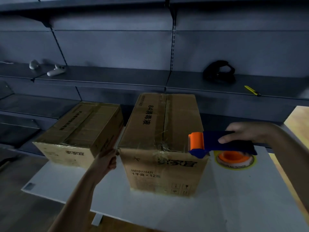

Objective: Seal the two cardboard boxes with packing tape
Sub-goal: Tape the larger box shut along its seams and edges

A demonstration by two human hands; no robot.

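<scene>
The larger box [160, 131] stands upright in the middle of the white table [234, 198], its top flaps closed. Clear tape runs along the centre seam and wrinkles over the near edge. The smaller box [80, 131] sits just to its left, lying lower, with tape also along its top.

The blue tape dispenser [217, 143] hovers at the larger box's near right top corner, and its orange head touches or nearly touches the cardboard there. The right hand [247, 133] grips the dispenser's handle with fingers wrapped round it. The left hand [107, 160] holds the larger box's near left top corner, fingers curled against it.

On the dark shelf [117, 77] behind lie two white controllers [55, 71] at far left, a black object [219, 72] and a yellow utility knife [251, 90] at far right.
</scene>
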